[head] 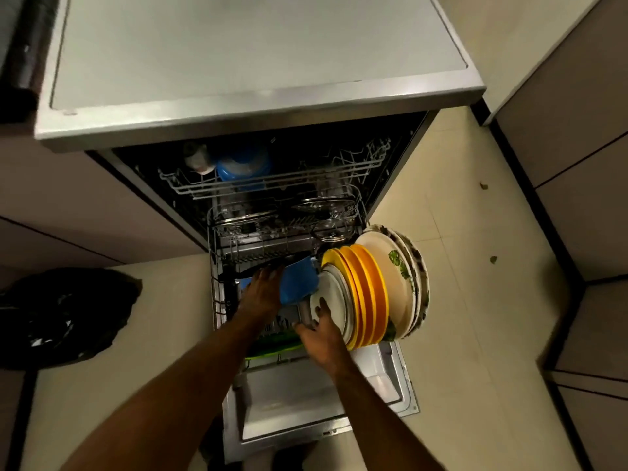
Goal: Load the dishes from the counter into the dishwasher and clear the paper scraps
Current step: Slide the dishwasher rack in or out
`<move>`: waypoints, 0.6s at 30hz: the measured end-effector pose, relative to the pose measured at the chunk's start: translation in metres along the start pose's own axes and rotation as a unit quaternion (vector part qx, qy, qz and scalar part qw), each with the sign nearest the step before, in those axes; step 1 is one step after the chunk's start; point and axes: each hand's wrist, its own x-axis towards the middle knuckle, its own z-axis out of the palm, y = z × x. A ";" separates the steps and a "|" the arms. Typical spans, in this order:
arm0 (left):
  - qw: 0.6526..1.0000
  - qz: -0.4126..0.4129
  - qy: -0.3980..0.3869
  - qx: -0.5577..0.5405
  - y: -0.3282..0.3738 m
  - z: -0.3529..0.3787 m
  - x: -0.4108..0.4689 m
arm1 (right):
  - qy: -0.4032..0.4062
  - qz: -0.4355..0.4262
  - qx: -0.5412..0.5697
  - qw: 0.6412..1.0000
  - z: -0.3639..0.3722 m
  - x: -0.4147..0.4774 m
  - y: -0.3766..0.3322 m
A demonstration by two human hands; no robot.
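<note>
In lower rack (217, 300), upright plates (370, 294), blue bowl (299, 280)

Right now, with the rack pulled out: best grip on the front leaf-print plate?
Probably pinch the leaf-print plate at its free upper rim, coming from above. It stands on edge in the lower rack, with yellow plates packed against its face and a patterned plate close behind. Both faces are blocked, so only the rim is clear.

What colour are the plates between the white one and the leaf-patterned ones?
The plates are orange-yellow; head view shows it.
</note>
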 end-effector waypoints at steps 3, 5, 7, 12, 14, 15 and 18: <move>1.000 0.000 -0.005 0.020 0.004 0.011 -0.022 | 0.006 -0.011 -0.026 1.000 -0.008 -0.006 0.012; 0.999 0.009 -0.006 0.034 0.007 0.017 -0.039 | -0.002 -0.031 -0.060 0.998 -0.012 -0.012 0.020; 0.999 0.022 0.001 0.037 0.009 0.026 -0.055 | -0.009 -0.053 -0.104 0.993 -0.016 -0.020 0.030; 0.999 0.019 -0.003 0.035 0.006 0.054 -0.103 | -0.015 -0.081 -0.176 0.981 -0.026 -0.047 0.062; 0.999 0.015 -0.001 0.051 0.007 0.066 -0.125 | -0.007 -0.086 -0.197 0.977 -0.033 -0.060 0.080; 0.998 0.010 -0.008 0.057 0.008 0.072 -0.135 | -0.004 -0.084 -0.208 0.975 -0.038 -0.066 0.090; 0.998 -0.004 -0.017 0.056 0.011 0.098 -0.163 | -0.006 -0.082 -0.241 0.967 -0.054 -0.084 0.116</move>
